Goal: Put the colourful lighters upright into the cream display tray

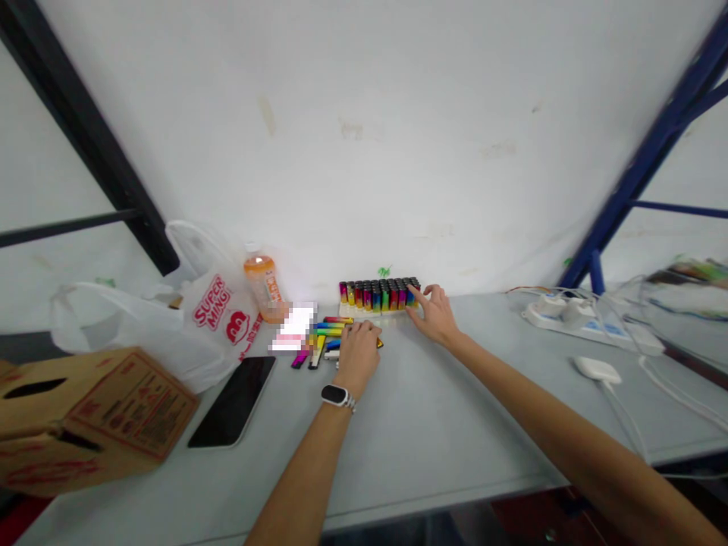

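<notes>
My left hand, with a banded watch on its wrist, lies palm down over a loose pile of coloured lighters. Its fingers curl around a lighter whose yellow and black end sticks out on the right. Upright lighters with black tops stand packed in rows in a pale tray against the wall. My right hand is at the right end of these rows. Its index finger and thumb are spread apart, touching the last lighters; the other fingers are partly hidden.
Left of the pile are a blurred-out bright rectangle, an orange drink bottle, a white plastic bag, a phone and a cardboard box. On the right lie a power strip, a white charger and cables.
</notes>
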`<action>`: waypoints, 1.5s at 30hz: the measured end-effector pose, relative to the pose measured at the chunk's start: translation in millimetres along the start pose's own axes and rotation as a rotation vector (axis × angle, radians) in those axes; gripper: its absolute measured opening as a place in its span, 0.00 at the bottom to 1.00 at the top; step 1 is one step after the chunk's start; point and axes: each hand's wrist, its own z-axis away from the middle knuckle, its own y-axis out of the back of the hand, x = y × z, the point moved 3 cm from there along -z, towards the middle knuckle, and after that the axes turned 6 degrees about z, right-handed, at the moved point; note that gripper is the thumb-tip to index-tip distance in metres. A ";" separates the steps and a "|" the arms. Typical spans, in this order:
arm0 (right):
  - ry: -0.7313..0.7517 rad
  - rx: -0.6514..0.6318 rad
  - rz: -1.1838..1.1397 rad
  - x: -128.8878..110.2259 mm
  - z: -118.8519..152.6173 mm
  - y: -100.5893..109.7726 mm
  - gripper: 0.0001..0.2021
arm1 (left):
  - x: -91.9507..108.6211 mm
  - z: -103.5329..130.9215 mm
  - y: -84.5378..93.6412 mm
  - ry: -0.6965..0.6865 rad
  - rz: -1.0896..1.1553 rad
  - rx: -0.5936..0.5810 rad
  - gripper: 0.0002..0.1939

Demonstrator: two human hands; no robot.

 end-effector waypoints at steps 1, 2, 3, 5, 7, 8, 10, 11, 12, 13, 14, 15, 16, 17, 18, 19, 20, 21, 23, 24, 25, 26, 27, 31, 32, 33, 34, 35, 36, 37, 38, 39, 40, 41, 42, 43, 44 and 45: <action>-0.007 0.028 -0.032 -3.2 4.5 -0.4 0.27 | 0.7 -0.8 1.2 -0.013 -0.010 -0.008 0.18; -0.018 0.061 -0.074 -6.9 9.1 -0.6 0.26 | 0.9 -1.5 2.2 -0.025 -0.013 -0.019 0.18; -0.031 0.095 -0.122 -11.1 13.7 -0.5 0.24 | 0.6 -1.9 3.0 -0.035 -0.008 -0.033 0.17; -0.054 0.150 -0.230 -20.1 22.1 0.1 0.20 | -0.8 -2.3 5.1 -0.060 0.025 -0.050 0.15; -0.063 0.180 -0.339 -28.4 28.9 1.6 0.16 | -2.4 -1.9 7.7 -0.087 0.095 -0.057 0.11; -0.068 0.191 -0.392 -31.7 31.7 2.7 0.15 | -2.8 -1.6 9.2 -0.097 0.151 -0.053 0.09; -0.100 0.207 -0.486 -35.3 36.4 5.1 0.13 | -2.5 -1.0 12.5 -0.104 0.302 -0.017 0.09; -0.129 0.210 -0.526 -35.8 38.5 6.1 0.12 | -1.8 -0.8 13.9 -0.105 0.390 0.013 0.10; -0.162 0.209 -0.559 -35.7 40.4 6.8 0.12 | -0.9 -0.6 15.0 -0.109 0.481 0.048 0.11; -0.194 0.204 -0.585 -35.3 42.1 7.4 0.12 | 0.1 -0.6 15.4 -0.113 0.569 0.084 0.13; -0.221 0.193 -0.605 -34.9 43.6 7.7 0.11 | 0.7 -0.6 15.0 -0.108 0.654 0.114 0.14; -0.241 0.180 -0.619 -34.7 44.7 7.8 0.11 | 0.6 -0.8 13.8 -0.090 0.740 0.137 0.15; -0.255 0.167 -0.629 -34.6 45.6 8.0 0.11 | -0.1 -1.1 11.9 -0.058 0.830 0.155 0.16; -0.266 0.156 -0.636 -34.8 46.2 8.2 0.11 | -1.3 -1.5 9.7 -0.019 0.918 0.166 0.16; -0.271 0.147 -0.643 -35.4 46.6 8.5 0.11 | -2.7 -2.0 7.7 0.017 0.998 0.168 0.16; -0.271 0.141 -0.649 -36.3 46.8 9.0 0.11 | -3.8 -2.5 6.3 0.039 1.066 0.164 0.15; -0.263 0.138 -0.658 -37.7 46.9 9.7 0.11 | -4.6 -3.1 6.1 0.044 1.117 0.157 0.14; -0.250 0.141 -0.671 -39.6 47.1 10.7 0.11 | -5.3 -3.7 7.0 0.038 1.143 0.155 0.14; -0.204 0.153 -0.702 -45.0 48.0 13.1 0.13 | -6.7 -4.9 11.5 0.022 1.145 0.178 0.15; -0.170 0.153 -0.715 -48.6 48.7 14.4 0.14 | -7.4 -5.4 14.2 0.021 1.141 0.205 0.15; -0.129 0.143 -0.723 -52.6 49.5 15.3 0.15 | -8.0 -5.9 16.6 0.024 1.138 0.237 0.16; -0.083 0.121 -0.725 -57.0 50.6 15.9 0.15 | -8.3 -6.2 18.1 0.028 1.139 0.268 0.16; -0.032 0.089 -0.723 -61.5 51.7 16.1 0.15 | -8.1 -6.3 18.7 0.032 1.143 0.297 0.16; 0.095 -0.034 -0.702 -73.3 55.4 13.4 0.14 | -3.7 -5.2 14.1 0.061 1.137 0.416 0.18; 0.091 -0.049 -0.701 -73.7 55.6 12.0 0.14 | -1.6 -4.9 12.3 0.059 1.154 0.433 0.18; 0.072 -0.057 -0.706 -73.1 55.5 10.4 0.14 | 0.7 -4.8 10.5 0.057 1.194 0.435 0.18; 0.044 -0.059 -0.716 -71.9 55.1 8.8 0.14 | 3.0 -5.0 8.9 0.054 1.256 0.423 0.18; 0.014 -0.060 -0.729 -70.5 54.7 7.1 0.13 | 5.2 -5.3 7.7 0.053 1.330 0.404 0.18; -0.015 -0.062 -0.745 -69.2 54.2 5.6 0.12 | 6.9 -5.6 7.0 0.056 1.407 0.383 0.19; -0.040 -0.062 -0.760 -68.0 53.9 4.3 0.12 | 8.0 -5.7 6.7 0.063 1.471 0.364 0.20; -0.058 -0.063 -0.772 -67.1 53.6 3.3 0.11 | 8.4 -5.6 6.7 0.076 1.517 0.349 0.21; -0.068 -0.071 -0.780 -66.8 53.4 2.5 0.11 | 8.1 -5.1 6.8 0.098 1.539 0.341 0.21; -0.074 -0.080 -0.786 -66.7 53.3 2.0 0.11 | 6.8 -4.3 6.8 0.127 1.536 0.343 0.22; -0.078 -0.089 -0.791 -66.7 53.3 1.8 0.11 | 4.9 -3.2 6.7 0.160 1.510 0.351 0.22; -0.081 -0.098 -0.797 -66.7 53.3 1.7 0.11 | 2.6 -1.9 6.5 0.191 1.465 0.366 0.21; -0.084 -0.105 -0.802 -66.7 53.4 1.7 0.11 | 0.2 -0.7 6.5 0.213 1.405 0.385 0.20; -0.088 -0.110 -0.806 -66.6 53.4 1.7 0.12 | -2.1 0.4 6.6 0.223 1.340 0.405 0.18; -0.093 -0.113 -0.807 -66.3 53.5 1.7 0.12 | -3.9 1.2 6.9 0.226 1.277 0.422 0.14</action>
